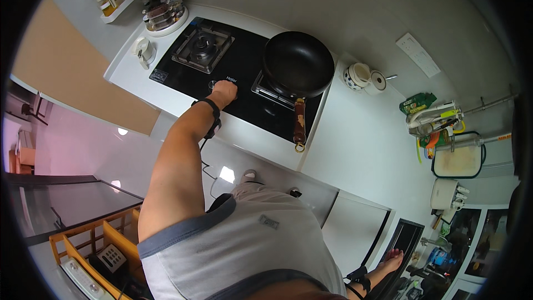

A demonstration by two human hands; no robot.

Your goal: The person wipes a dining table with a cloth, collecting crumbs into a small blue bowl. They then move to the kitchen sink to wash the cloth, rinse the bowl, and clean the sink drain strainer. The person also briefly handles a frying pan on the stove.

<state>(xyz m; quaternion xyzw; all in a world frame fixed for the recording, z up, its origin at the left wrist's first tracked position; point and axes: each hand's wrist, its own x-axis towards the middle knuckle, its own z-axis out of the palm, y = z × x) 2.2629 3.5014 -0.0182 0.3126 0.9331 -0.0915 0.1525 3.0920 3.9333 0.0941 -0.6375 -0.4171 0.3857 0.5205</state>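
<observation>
My left hand is curled over the control area at the front of the black glass gas cooktop, its fingers closed around what seems to be a knob, mostly hidden under them. Just left of it, part of another round knob shows. A black wok sits on the right burner, its brown wooden handle pointing towards me. The left burner has a bare grate, and no flame is visible there. My right hand is at the lower right, palm up with fingers loosely apart, holding nothing.
A white pitcher and a round tray of seasoning jars stand left of the cooktop. White cups stand to its right. Along the right wall are a rack of utensils, a cutting board and a knife block.
</observation>
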